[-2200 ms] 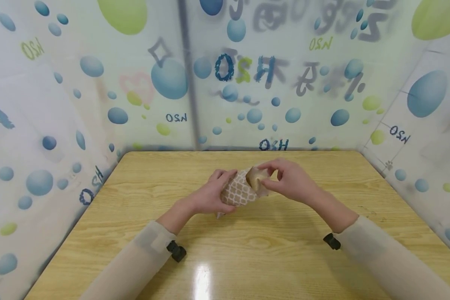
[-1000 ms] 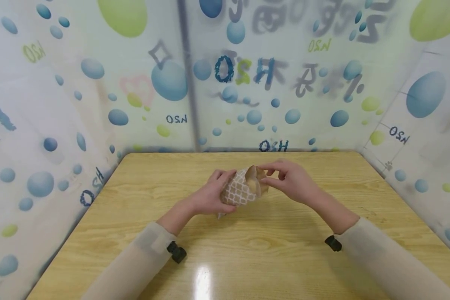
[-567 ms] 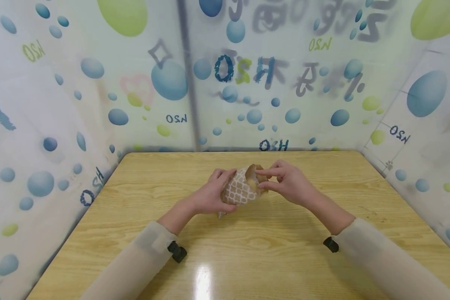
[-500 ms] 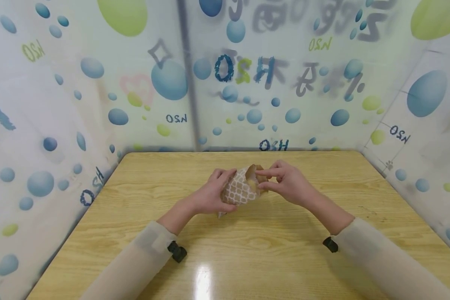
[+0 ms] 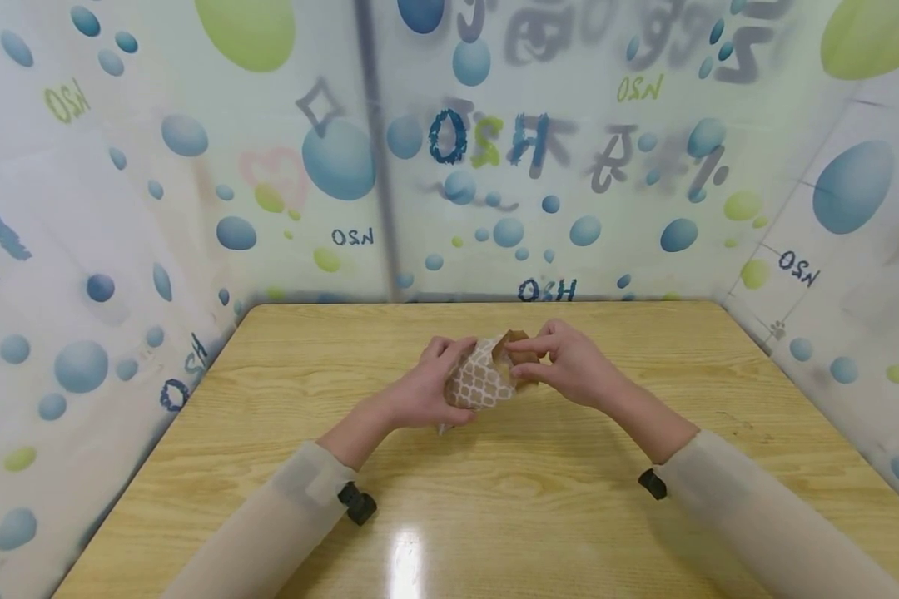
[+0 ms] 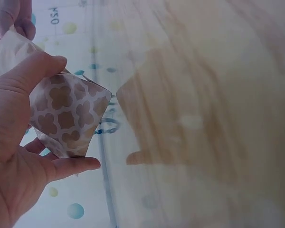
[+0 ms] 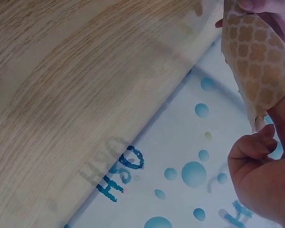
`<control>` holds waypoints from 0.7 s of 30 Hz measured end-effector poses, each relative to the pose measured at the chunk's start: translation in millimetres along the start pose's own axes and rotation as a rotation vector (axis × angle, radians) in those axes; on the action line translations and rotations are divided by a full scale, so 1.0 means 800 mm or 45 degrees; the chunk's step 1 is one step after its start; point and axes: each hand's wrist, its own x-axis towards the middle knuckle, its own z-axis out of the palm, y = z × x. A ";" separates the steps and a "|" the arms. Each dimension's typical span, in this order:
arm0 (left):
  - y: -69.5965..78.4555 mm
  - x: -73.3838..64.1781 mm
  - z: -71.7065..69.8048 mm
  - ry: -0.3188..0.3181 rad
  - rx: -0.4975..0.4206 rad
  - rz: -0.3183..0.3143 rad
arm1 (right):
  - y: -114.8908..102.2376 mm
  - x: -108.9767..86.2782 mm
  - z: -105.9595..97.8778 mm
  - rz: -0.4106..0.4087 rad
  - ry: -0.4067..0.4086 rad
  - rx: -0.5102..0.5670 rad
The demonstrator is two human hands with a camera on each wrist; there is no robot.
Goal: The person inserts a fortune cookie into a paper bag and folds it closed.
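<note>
Over one wooden table [image 5: 494, 507], the head view shows one patterned bag [image 5: 479, 384] between left hand [image 5: 424, 395] and right hand [image 5: 580, 366], wood stretching broadly to both side edges. From the left wrist, the left hand clamps the bag; from the right wrist, the other touches its mouth, whether pinching cannot be told.

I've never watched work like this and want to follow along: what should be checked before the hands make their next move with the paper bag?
1. Left hand gripping the paper bag: ok.
2. Mouth of the bag open: ok.
3. Right hand at the mouth: ok.
4. Bag upright: not ok; it tilts, mouth toward the right hand.
5. Anything inside: cannot tell; the view in is mostly blocked.
6. Sleeves clear of the mouth: ok.
</note>
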 end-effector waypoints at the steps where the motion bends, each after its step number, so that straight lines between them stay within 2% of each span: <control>1: 0.000 0.000 0.000 -0.001 -0.004 -0.001 | 0.000 0.000 0.000 0.003 -0.009 0.002; 6: 0.001 0.001 0.003 0.000 -0.019 -0.013 | 0.001 0.001 0.002 0.001 -0.030 -0.011; 10: 0.001 0.001 0.006 0.033 -0.043 -0.056 | 0.005 -0.003 0.002 -0.035 0.060 0.014; 15: 0.002 0.003 0.007 0.107 -0.049 -0.090 | 0.010 -0.008 -0.001 0.031 0.194 0.231; 18: 0.003 0.006 0.009 0.159 -0.034 -0.123 | 0.012 -0.011 0.002 0.104 0.156 0.373; 21: 0.008 0.010 0.014 0.210 -0.026 -0.165 | 0.012 -0.012 0.009 0.123 0.057 0.440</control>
